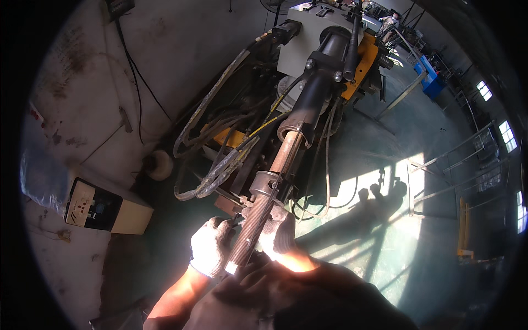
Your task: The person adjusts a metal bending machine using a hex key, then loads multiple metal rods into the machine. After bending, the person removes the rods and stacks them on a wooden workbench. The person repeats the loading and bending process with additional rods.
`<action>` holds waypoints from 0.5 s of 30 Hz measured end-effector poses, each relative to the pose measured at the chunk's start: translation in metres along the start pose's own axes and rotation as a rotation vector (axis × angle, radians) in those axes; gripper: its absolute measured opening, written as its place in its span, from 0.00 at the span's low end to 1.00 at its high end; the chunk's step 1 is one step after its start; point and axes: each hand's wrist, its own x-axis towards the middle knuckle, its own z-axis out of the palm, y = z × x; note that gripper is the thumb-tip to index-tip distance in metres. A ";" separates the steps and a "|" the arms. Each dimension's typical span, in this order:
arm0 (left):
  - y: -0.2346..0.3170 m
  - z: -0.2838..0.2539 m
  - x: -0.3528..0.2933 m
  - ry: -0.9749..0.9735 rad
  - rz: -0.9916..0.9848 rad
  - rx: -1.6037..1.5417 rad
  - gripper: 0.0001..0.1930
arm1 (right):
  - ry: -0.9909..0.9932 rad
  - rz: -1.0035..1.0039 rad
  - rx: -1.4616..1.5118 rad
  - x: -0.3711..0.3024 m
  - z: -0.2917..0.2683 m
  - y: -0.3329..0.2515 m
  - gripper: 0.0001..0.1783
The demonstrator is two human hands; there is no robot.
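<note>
"L hand (212, 247) and R hand (276, 234): what were they up to?"

"Flanking the threaded rod (253, 230), one per side, in pale gloves (204, 256). L fingers were curled near it; R sat partly behind it, just below the collar (264, 183)."

"Pinching anything?"

"Couldn't tell. Fingertips were hidden on both, so no call on the grip."

"And the rod, exactly?"

"Btwn the hands, slanting, w/ its bright tip (231, 268) toward the person's body. Upper part ran thru the collar toward the black cylinder (312, 104)."

"How'd you have handled it?"

"IMO: even support from both sides, rod kept in line w/ the cylinder, no sideways push. Fine thread looked easy to nick, so gentle contact was best."

"Risks?"

"Glove knit could've snagged on the thread, & fingers near the collar were prob. a pinch hazard. Hoses (215, 177) looped close by on the left, so elbows were best kept clear. Glare washed out the L glove too, so going by feel, slowly, made sense."
</note>
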 end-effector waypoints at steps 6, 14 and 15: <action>-0.017 -0.004 0.017 0.057 -0.069 0.065 0.04 | -0.177 0.020 0.261 0.008 0.005 -0.021 0.22; 0.010 -0.091 0.074 0.275 -0.438 -1.008 0.15 | -0.534 -0.055 0.651 0.016 -0.016 -0.083 0.44; 0.017 -0.098 0.083 0.243 -0.379 -1.077 0.17 | -0.517 -0.091 0.605 0.017 -0.014 -0.086 0.43</action>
